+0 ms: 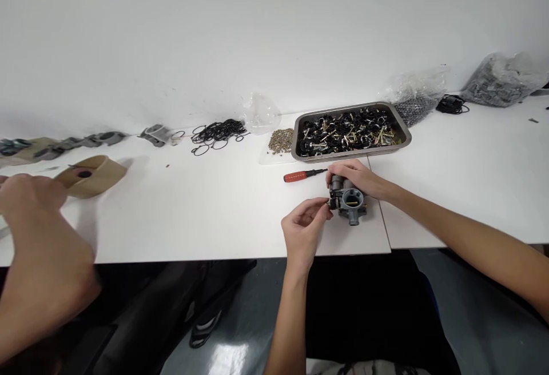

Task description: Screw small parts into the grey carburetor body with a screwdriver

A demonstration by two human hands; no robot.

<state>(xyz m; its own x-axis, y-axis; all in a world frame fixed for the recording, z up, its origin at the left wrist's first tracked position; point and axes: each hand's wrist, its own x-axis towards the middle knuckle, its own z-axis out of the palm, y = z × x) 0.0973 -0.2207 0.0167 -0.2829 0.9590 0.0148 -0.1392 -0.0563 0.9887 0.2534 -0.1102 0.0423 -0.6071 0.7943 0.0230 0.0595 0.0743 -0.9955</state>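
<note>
A grey metal carburetor (353,203) stands on the white table near its front edge, its round bore facing me. My right hand (354,176) is closed over its top from the right side. At the carburetor's left side, the thumb and fingers of my left hand (306,220) pinch a small dark part (333,203) that touches the body; its exact kind is hidden by my fingertips. A screwdriver (300,175) with a red and black handle lies just behind, its tip pointing toward my right hand.
A metal tray (403,138) holds many small black and brass parts. Beside it are brass bits (282,141), black rubber rings (221,132) and clear bags (416,100). At left, a co-worker's arm (43,260) reaches near a tape roll (103,178). A table seam (380,209) runs right of the carburetor.
</note>
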